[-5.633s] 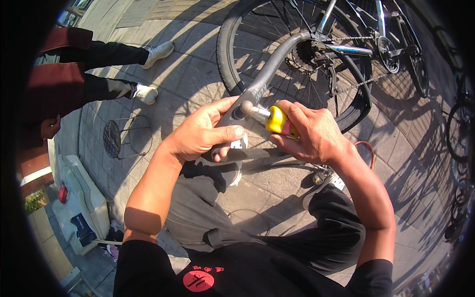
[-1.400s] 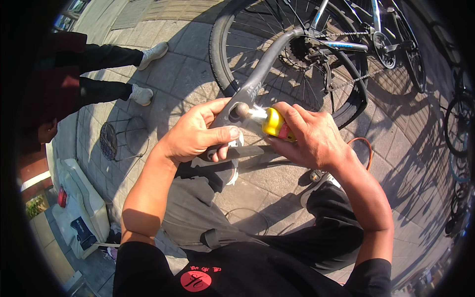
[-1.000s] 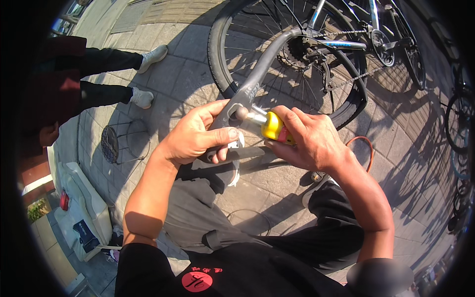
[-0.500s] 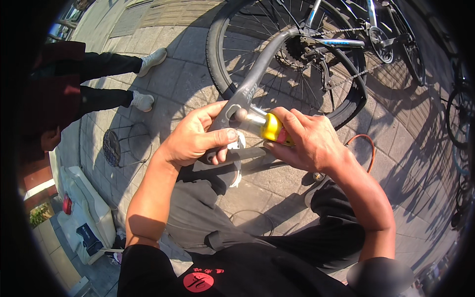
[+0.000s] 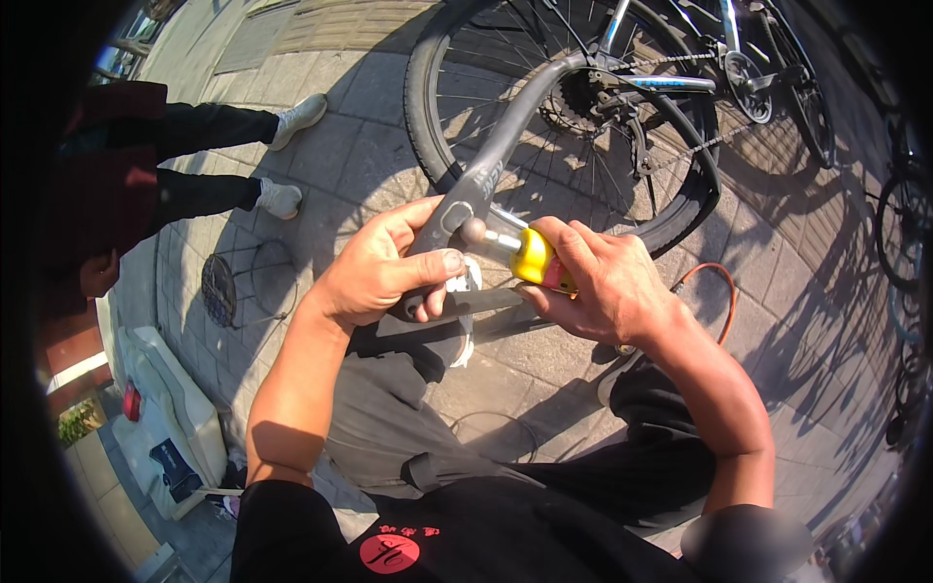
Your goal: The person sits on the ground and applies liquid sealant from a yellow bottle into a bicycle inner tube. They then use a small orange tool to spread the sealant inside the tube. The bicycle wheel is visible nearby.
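A grey-black bicycle inner tube (image 5: 501, 136) hangs out of the rear wheel and loops toward me. My left hand (image 5: 394, 267) is closed around it, thumb on top, fingers wrapped underneath. A rounded outline, perhaps a patch, marks the tube's upper face just above my left thumb. My right hand (image 5: 607, 282) grips a yellow-handled tool (image 5: 532, 256) with a metal shaft and a round brownish tip. That tip lies at the edge of the marked spot; whether it touches the rubber I cannot tell. Another stretch of the tube runs below the tool toward my right thumb.
The bicycle's rear wheel (image 5: 428, 107), with chain and crank (image 5: 748, 87), fills the far side. An orange hose (image 5: 731, 301) curves right of my hand. A person in dark trousers (image 5: 219, 126) stands at left, near a round mesh object (image 5: 220, 290). Pale containers (image 5: 175, 398) sit lower left.
The yellow tool and my right hand have shifted slightly down and left. The tube's upper part has turned a little, while my left hand stays almost in place.
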`<state>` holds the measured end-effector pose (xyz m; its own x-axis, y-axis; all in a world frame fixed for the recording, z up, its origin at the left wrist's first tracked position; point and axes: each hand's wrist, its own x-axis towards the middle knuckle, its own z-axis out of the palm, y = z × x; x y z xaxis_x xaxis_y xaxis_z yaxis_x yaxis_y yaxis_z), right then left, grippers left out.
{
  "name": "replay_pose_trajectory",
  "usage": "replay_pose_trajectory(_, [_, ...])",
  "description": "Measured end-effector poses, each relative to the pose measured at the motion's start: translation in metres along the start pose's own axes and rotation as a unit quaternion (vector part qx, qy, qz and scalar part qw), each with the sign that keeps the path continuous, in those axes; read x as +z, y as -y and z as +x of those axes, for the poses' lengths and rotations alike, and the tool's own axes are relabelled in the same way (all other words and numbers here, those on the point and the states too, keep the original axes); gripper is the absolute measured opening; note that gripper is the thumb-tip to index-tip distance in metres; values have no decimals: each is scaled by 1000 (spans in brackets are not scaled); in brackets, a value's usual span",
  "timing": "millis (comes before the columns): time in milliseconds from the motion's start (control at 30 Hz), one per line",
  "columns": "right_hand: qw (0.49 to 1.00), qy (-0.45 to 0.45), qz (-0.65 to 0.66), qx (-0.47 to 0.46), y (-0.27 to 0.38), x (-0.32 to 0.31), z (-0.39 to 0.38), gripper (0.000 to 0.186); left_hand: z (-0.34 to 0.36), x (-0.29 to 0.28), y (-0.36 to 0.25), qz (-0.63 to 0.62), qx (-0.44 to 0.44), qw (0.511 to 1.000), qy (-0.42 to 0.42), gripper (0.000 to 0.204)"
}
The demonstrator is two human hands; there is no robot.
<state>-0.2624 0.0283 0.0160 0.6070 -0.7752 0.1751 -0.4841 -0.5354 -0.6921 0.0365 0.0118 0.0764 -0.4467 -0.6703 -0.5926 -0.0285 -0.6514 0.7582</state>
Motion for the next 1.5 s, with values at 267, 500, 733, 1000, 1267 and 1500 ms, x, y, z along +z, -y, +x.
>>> replay_pose_trajectory(267, [1000, -24, -12, 6, -3, 2, 3, 70, 1, 1, 0, -6, -2, 1000, -2, 51])
replay_pose_trajectory(500, [998, -11, -6, 59, -12, -11, -10, 68, 0, -1, 0, -2, 4, 1000, -8, 60])
replay_pose_trajectory(733, [979, 32, 87, 183, -1, -17, -26, 75, 3, -5, 6, -23, 24, 999, 8, 63])
replay_pose_trajectory(1000, [849, 32, 360, 386, 39, -21, -42, 59, 8, -6, 15, -20, 49, 999, 0, 59])
replay_pose_trajectory(1267, [647, -147, 622, 415, 92, -9, -78, 40, 31, 9, 47, 60, 15, 998, -17, 40])
replay_pose_trajectory(1500, [547, -221, 711, 383, 103, 80, -88, 44, 52, 23, 54, 238, -98, 961, -99, 81])
